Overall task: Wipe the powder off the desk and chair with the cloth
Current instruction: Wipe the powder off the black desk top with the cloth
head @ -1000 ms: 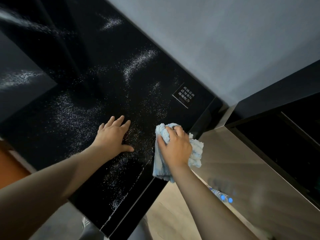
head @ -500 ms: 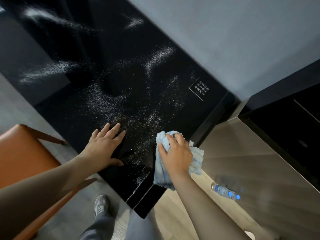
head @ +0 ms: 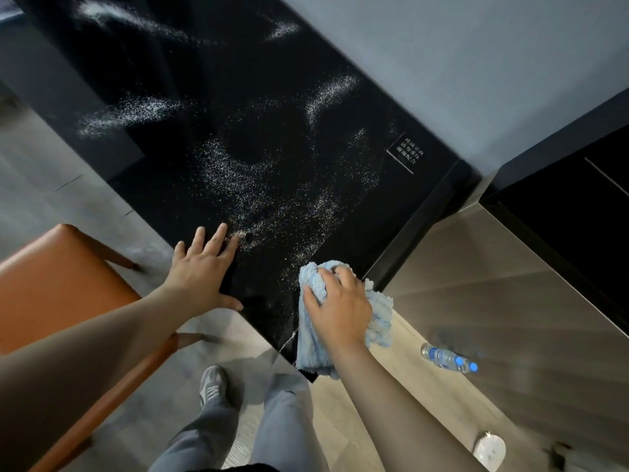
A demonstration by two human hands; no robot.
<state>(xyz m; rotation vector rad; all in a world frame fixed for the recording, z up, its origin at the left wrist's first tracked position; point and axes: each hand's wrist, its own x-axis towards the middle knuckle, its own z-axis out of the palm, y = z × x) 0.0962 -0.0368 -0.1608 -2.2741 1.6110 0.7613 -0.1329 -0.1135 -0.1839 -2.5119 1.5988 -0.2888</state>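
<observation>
Nearer desk corner now: left hand flat and open, right hand clutching blue cloth.

Single head-worn wide-angle view, steeply down and forward, close above the near corner of the desk.

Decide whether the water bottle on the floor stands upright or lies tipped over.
Tipped over: the water bottle lies lengthwise on the floor, its blue cap pointing sideways.

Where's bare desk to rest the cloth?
Nearly bare: the near desk corner between the left hand and the cloth gripped by the right hand. Also a dark patch mid-desk, ringed by powder. Crowded: the powder band beyond both hands.
</observation>
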